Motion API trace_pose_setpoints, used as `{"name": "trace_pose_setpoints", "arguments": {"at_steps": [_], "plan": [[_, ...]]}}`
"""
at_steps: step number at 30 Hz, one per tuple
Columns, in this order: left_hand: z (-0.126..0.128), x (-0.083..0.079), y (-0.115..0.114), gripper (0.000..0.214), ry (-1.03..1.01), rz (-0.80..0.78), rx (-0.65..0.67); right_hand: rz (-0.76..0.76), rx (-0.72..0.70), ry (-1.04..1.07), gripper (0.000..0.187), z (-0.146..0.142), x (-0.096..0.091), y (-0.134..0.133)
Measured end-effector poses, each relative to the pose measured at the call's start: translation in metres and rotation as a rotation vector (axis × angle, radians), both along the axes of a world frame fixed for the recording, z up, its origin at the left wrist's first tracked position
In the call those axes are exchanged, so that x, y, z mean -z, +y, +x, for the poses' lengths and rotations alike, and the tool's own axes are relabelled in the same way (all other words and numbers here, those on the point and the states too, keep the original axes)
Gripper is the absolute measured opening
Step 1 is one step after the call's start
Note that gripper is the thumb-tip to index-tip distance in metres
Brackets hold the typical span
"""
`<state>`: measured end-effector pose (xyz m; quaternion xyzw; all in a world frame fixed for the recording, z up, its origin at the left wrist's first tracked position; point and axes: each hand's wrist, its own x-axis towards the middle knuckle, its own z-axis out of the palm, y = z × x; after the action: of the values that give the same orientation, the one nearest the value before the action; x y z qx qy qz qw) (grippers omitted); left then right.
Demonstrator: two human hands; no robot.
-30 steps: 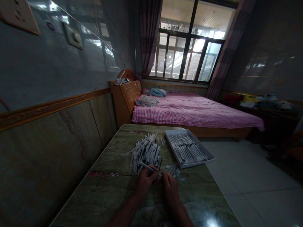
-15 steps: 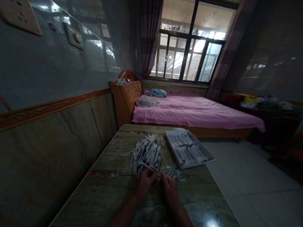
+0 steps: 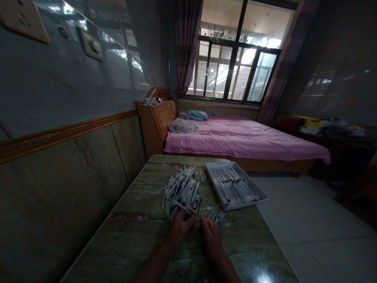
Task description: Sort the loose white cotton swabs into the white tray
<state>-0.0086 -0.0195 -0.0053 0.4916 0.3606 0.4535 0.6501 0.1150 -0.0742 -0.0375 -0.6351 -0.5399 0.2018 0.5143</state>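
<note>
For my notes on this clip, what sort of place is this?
Probably a bedroom in a home, used for handwork: a bed with a pink gingham sheet, a curtained window, and a table with a tray of white sticks.

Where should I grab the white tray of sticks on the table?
Take the white tray by its right rim, coming from the floor side with your right hand. That rim appears to overhang the table edge, so the hand can curl beneath it, and the shallow raised lip avoids the sticks inside.
</note>
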Motion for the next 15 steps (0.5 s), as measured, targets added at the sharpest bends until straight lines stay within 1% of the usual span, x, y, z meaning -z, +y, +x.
{"name": "trace_pose_setpoints", "arguments": {"at_steps": [7,10,12,15], "plan": [[0.001,0.006,0.002,0.038,0.005,-0.007,0.037,0.024,-0.002,0.042,0.062,0.002,0.007,0.002],[0.003,0.010,0.006,0.043,-0.014,-0.030,-0.013,0.037,0.006,0.045,0.059,0.002,0.008,0.002],[0.003,0.012,0.008,0.045,-0.042,-0.053,-0.043,0.025,-0.011,0.029,0.057,0.004,0.008,0.001],[0.001,0.015,0.009,0.042,-0.064,-0.036,-0.011,-0.020,-0.055,0.018,0.053,0.006,0.006,0.001]]}}
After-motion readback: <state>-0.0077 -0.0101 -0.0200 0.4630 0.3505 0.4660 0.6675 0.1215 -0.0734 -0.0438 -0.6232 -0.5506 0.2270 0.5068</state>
